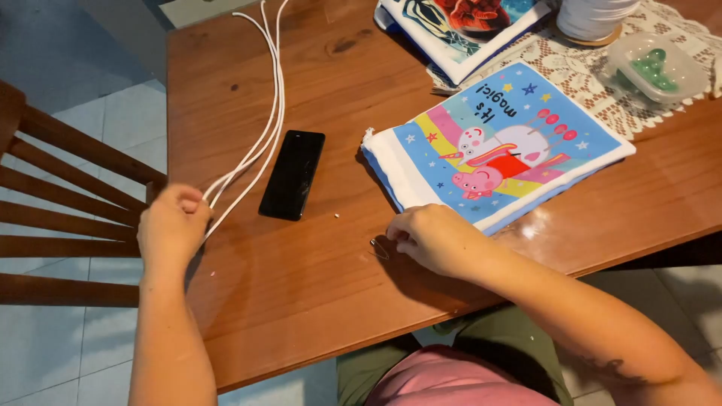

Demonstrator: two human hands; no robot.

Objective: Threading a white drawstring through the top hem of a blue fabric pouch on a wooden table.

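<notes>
My left hand [172, 225] is closed on the ends of several white cords [265, 128] that run up the wooden table [301, 286] toward its far edge. At the table's front, my right hand [429, 237] pinches a small metal safety pin [378, 246] against the wood. Just beyond that hand lies a stack of blue cartoon-printed fabric bags [500, 146] with white hems. A black phone [292, 174] lies face up between the cords and the bags.
More printed fabric [459, 26] sits at the back on a lace mat [594, 75], with a spool of white cord [594, 16] and a clear plastic box of green beads [653, 66]. A wooden chair [53, 195] stands at the left.
</notes>
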